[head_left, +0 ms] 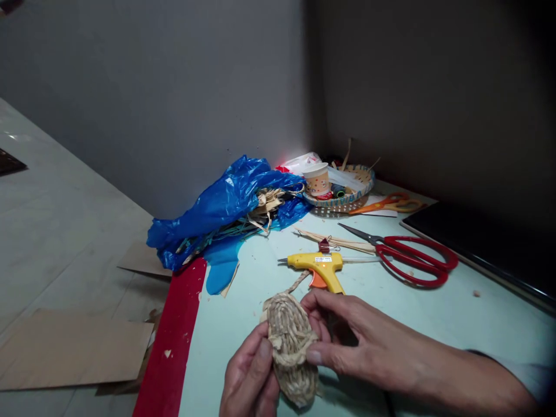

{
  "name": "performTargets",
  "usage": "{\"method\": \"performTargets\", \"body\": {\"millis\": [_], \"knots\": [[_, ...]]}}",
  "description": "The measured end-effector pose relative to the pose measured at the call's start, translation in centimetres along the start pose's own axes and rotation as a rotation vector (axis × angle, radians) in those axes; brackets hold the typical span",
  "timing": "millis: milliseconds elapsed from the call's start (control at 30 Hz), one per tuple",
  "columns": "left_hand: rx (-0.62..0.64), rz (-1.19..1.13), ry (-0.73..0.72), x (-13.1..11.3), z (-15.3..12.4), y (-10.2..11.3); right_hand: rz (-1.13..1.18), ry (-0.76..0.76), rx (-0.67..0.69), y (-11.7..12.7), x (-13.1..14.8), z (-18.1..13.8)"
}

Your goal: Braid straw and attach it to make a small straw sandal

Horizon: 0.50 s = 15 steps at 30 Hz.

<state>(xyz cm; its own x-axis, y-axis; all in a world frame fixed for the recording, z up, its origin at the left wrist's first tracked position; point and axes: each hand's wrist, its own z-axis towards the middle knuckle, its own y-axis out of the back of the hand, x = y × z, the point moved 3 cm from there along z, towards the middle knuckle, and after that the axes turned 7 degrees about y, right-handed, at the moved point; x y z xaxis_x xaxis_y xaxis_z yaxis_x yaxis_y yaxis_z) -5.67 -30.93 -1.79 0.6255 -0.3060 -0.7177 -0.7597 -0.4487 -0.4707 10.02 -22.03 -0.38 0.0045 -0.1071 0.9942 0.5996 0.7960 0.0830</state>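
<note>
A small sandal woven from coiled straw cord (290,330) is held between both hands above the table. My left hand (254,370) grips its left edge, thumb on top. My right hand (347,339) pinches the right edge near the crossing strap, with the thumb in front and the fingers behind. A twisted straw cord (299,281) trails from the sandal's far end toward a yellow glue gun (319,265). The glue gun lies on its side just beyond, a clear glue stick at its back. Red-handled scissors (408,258) lie to the right of it.
A blue plastic bag (217,200) with straw strips stands at the back left. Behind are a basket (343,200), a paper cup (316,179) and orange scissors (386,202). A black flat device (486,243) lies right. The table's red edge (174,341) drops to cardboard (73,347) on the floor.
</note>
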Motion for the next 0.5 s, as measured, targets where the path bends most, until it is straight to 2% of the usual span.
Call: {"method": "performTargets", "body": {"millis": [100, 200, 300, 500], "knots": [[-0.028, 0.002, 0.034, -0.04, -0.17, -0.33, -0.067, 0.029, 0.011, 0.14, 0.53, -0.21], [-0.006, -0.007, 0.031, 0.04, -0.12, -0.55, -0.053, 0.022, 0.032, 0.19, 0.64, -0.39], [-0.012, -0.044, 0.039, 0.21, -0.06, -0.30, 0.043, -0.014, 0.038, 0.11, 0.26, -0.37], [-0.022, -0.017, -0.067, 0.23, -0.07, 0.00, 0.270, -0.030, 0.025, -0.52, -0.32, -0.18]]}}
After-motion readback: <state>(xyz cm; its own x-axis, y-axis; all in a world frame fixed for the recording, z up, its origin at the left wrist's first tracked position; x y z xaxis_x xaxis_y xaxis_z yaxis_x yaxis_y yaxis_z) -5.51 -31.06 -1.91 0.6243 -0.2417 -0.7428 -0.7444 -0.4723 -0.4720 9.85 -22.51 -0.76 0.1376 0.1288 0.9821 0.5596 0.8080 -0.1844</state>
